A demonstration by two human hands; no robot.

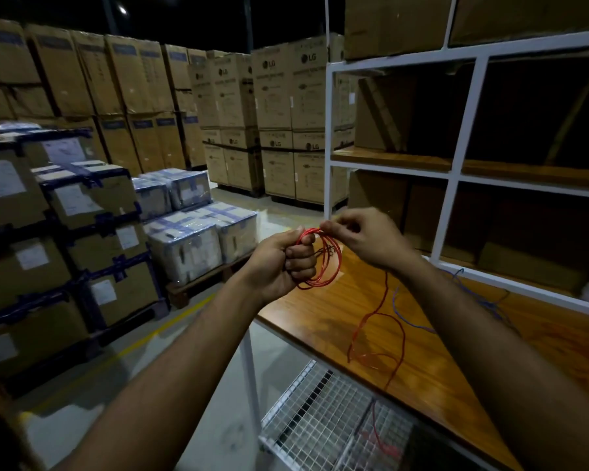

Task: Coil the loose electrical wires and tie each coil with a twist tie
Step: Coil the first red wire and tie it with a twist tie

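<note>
My left hand (279,263) grips a small coil of red wire (323,280) in its curled fingers, held above the left end of the wooden shelf top (320,321). My right hand (364,237) pinches the red strand at the top of the coil. The loose tail of the red wire (378,334) hangs from the coil and lies in loops on the wood. A blue wire (490,304) lies loose on the wood behind my right forearm, partly hidden. I cannot make out a twist tie.
A white metal rack (453,171) with dark compartments and cardboard boxes stands right behind the shelf. A wire mesh shelf (323,423) sits below the wood. Stacked cartons (272,124) and wrapped boxes on pallets (191,239) fill the floor to the left, past a yellow floor line.
</note>
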